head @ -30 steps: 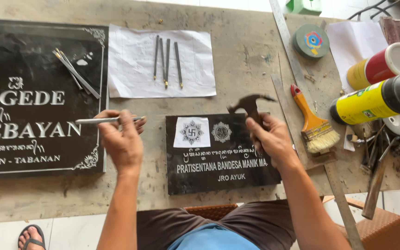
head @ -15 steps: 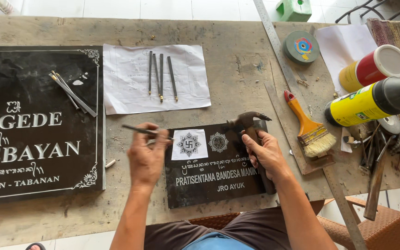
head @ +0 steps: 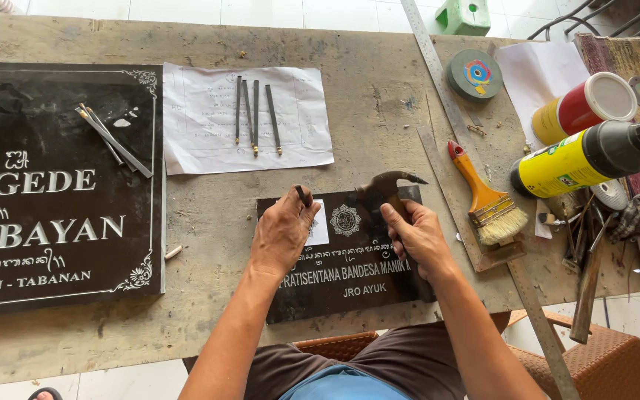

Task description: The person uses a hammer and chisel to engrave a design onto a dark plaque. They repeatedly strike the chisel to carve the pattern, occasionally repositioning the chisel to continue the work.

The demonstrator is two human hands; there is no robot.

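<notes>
A small black engraved stone plaque (head: 350, 278) lies at the near edge of the wooden workbench. My left hand (head: 283, 231) rests on its upper left and holds a thin metal chisel (head: 303, 195) upright over a white paper stencil on the plaque. My right hand (head: 418, 237) grips a claw hammer (head: 387, 185) whose head sits just above the plaque's top edge, to the right of the chisel. A round carved ornament (head: 345, 220) shows between my two hands.
A large black lettered plaque (head: 46, 200) with loose chisels on it lies left. Several chisels (head: 255, 115) rest on a paper sheet behind. On the right are a paintbrush (head: 483, 196), a long steel ruler (head: 446, 96), a yellow spray can (head: 587, 157), a red-and-yellow can (head: 583, 107) and a grinding disc (head: 475, 74).
My left hand carried the chisel from the gap between the plaques rightward onto the small plaque and turned it from lying flat to upright. The hammer stays in my right hand.
</notes>
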